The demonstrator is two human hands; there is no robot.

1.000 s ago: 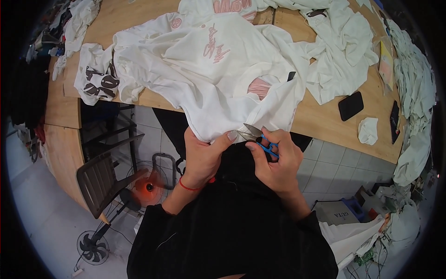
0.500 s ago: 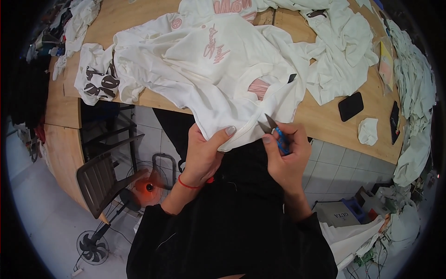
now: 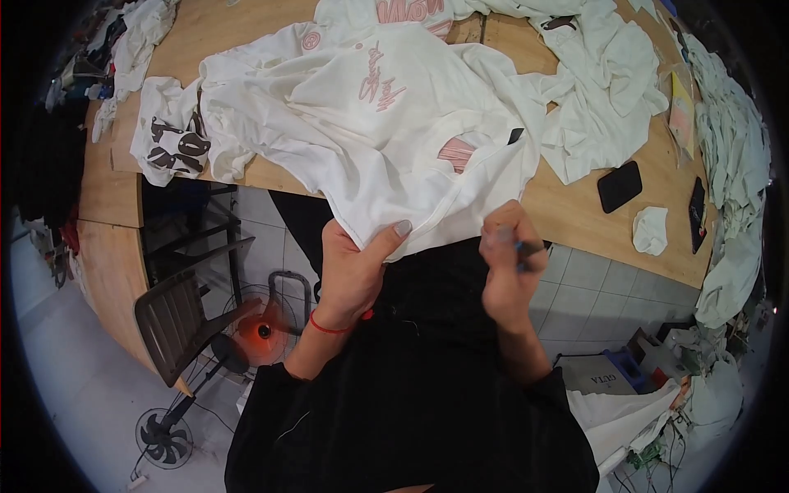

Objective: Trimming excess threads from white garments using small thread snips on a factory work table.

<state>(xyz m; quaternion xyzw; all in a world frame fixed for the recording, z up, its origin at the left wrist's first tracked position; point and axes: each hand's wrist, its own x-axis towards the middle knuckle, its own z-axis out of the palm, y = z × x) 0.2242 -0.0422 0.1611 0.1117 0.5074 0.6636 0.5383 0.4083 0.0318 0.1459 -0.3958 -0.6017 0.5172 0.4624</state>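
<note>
My left hand (image 3: 355,275) pinches the soft, creased hem of the white shirt (image 3: 370,123), thumb on top, where the cloth droops off the wooden table (image 3: 575,209) edge. My right hand (image 3: 509,263) is curled shut round small blue-handled snips (image 3: 526,246), blurred, just beside the hem.

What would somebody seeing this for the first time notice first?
Most striking is the big white garment with pink print spilling off the wooden table at centre. At its hanging hem, the left hand pinches the cloth, while the right hand grips a small blue-handled tool beside it. Two black phones lie on the table's right side.
</note>
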